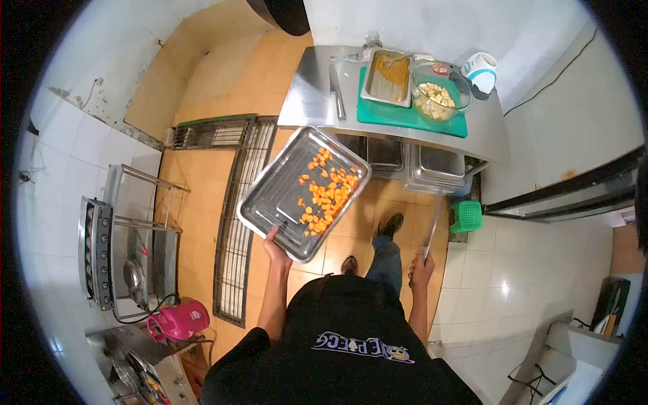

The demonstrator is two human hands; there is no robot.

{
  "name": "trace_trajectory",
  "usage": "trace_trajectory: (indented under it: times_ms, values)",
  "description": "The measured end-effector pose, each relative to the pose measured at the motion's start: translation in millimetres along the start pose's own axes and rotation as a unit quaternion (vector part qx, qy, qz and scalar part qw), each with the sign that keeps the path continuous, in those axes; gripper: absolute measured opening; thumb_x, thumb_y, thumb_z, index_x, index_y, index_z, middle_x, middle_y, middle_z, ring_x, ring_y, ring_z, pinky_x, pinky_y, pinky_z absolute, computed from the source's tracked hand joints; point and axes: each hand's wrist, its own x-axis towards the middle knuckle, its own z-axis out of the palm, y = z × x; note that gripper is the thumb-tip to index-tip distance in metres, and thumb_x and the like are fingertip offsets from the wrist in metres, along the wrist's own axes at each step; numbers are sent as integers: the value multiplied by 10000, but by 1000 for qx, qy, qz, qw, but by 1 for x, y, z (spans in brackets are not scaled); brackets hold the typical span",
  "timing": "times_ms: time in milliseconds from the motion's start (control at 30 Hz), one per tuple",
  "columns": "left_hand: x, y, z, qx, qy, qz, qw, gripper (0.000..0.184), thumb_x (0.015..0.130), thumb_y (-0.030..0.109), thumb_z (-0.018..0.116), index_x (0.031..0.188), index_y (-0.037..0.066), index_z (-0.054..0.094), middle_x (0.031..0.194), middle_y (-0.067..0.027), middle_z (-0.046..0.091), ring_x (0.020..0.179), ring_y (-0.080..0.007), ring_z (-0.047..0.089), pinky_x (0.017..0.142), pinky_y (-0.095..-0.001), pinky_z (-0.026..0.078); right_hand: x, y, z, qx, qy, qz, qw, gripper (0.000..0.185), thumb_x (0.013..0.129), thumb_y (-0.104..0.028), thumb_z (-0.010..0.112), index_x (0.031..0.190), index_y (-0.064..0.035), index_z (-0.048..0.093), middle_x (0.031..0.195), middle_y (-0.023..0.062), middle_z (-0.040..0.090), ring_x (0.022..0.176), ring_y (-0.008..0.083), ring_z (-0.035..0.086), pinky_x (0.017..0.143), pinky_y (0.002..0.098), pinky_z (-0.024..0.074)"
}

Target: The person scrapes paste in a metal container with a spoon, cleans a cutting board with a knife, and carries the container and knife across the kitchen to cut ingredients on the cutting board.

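My left hand (275, 251) grips the near edge of a rectangular metal tray (270, 196), which is held over the floor and slightly turned. Diced orange pieces (327, 199), which look like carrot, lie spread over the tray's right side. Down at my right side, my right hand (420, 270) is closed around the handle of a long-bladed knife (434, 223), its blade pointing forward, away from me. Part of the handle is hidden by my fingers.
Ahead is a steel table (307, 88) bearing another knife (337, 94), a green cutting board (378, 115), a metal pan of orange-brown food (390, 75) and a glass bowl of pale cubes (435, 98). A green basket (466, 216), floor grate (233, 270) and pink gas cylinder (179, 320) stand lower.
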Motion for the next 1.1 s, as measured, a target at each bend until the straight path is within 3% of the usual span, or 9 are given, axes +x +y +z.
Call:
trace_trajectory:
  times_ms: [167,367,433,600,767,833,867,967,1100]
  values:
    - [-49,17,-26,16,-34,-37,999,488,910,266,583,1325,11,568,1293,-152,638,1164,-350,612,1055,-481,465,-65,11,16,-2,-73,-47,996,305,1051,-344,579,849,-122,528,589,-54,443,439,55,407,386,256,317]
    - [-72,20,-58,18,-62,-87,994,490,888,268,613,1301,8,577,1323,-170,630,1196,-360,600,1092,-470,435,-124,-21,42,62,-203,54,976,366,1058,-447,516,839,-156,482,555,-45,366,397,72,340,359,258,289]
    - [-87,25,-62,15,-75,-93,993,490,891,265,609,1305,6,575,1329,-173,627,1198,-362,599,1091,-473,438,-144,-30,40,263,-347,230,871,378,1053,-478,502,843,-164,508,548,-53,318,391,74,318,346,251,290]
    - [-92,30,-85,37,-120,-98,987,495,902,259,600,1320,-3,568,1330,-179,627,1197,-366,603,1086,-483,446,-184,3,59,381,-493,219,751,406,1062,-499,444,832,-170,500,537,-59,313,383,74,299,340,248,277]
    - [-108,54,-154,37,-178,-100,978,484,920,234,581,1334,-17,563,1312,-185,639,1196,-366,612,1088,-482,451,-251,49,104,398,-536,150,729,381,1060,-451,464,837,-143,488,558,-43,370,404,84,348,374,257,325]
    - [-136,70,-171,60,-181,-98,977,492,926,228,572,1351,-18,549,1330,-183,629,1209,-370,605,1091,-485,450,-274,66,110,242,-397,12,885,343,1046,-397,497,841,-122,482,582,-17,441,420,102,397,404,269,369]
    - [-149,78,-180,66,-175,-90,978,502,926,230,570,1363,-14,540,1340,-180,622,1216,-370,601,1091,-487,451,-282,73,108,166,-357,4,919,312,1032,-342,520,837,-101,480,589,2,473,426,113,420,423,271,388]
    - [-135,93,-219,100,-191,-61,975,530,927,236,562,1399,-1,513,1375,-172,600,1240,-367,589,1091,-488,454,-300,109,131,60,-264,-32,962,297,1034,-308,524,822,-106,471,576,-9,450,429,105,419,426,262,381]
    - [-174,116,-286,98,-178,-80,976,527,896,249,594,1363,13,534,1335,-148,612,1215,-348,586,1077,-485,452,-389,133,112,111,-251,78,958,415,1048,-415,540,770,-117,460,557,-20,428,413,86,406,392,255,346]
